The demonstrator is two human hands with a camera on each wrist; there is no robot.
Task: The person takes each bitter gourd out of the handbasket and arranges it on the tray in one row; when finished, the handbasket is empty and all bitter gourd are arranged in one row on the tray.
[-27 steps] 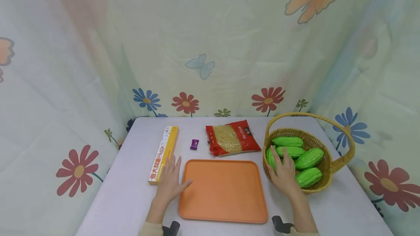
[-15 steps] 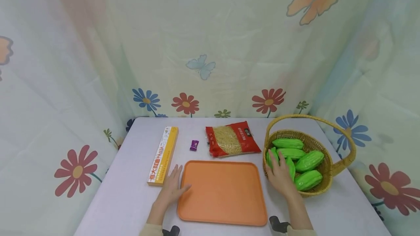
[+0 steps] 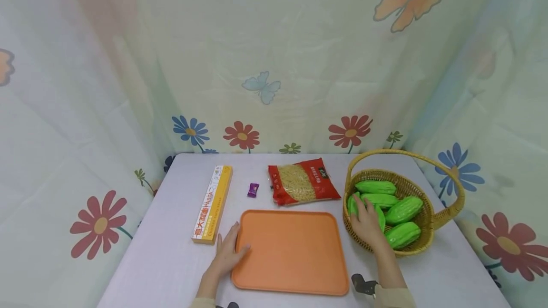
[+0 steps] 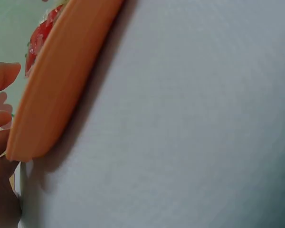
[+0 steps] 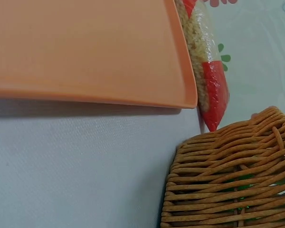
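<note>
A wicker basket (image 3: pixel 421 246) with several green, ridged bitter melons (image 3: pixel 404 209) stands at the right in the head view. My right hand (image 3: pixel 368 226) reaches over its near left rim, fingers extended onto the melons at that side; its palm side is hidden. My left hand (image 3: pixel 225 255) is at the left edge of an orange rectangular tray (image 3: pixel 291 253), with the thumb over the rim and the other fingers along the outside. In the left wrist view, fingers (image 4: pixel 4 76) show beside the tray's corner. The right wrist view shows the basket wall (image 5: pixel 228 185) but hides the right hand.
Behind the tray lies a red bag of pasta (image 3: pixel 299 182), with a small purple wrapped candy (image 3: pixel 253 190) to its left. A long yellow and white pasta box (image 3: pixel 212 204) lies at the left. The basket's tall handle (image 3: pixel 455 179) arches over its right side.
My right hand has lowered from above the basket onto the melons, its fingers closer together. My left hand has come down and back from beside the pasta box to the tray's left edge.
</note>
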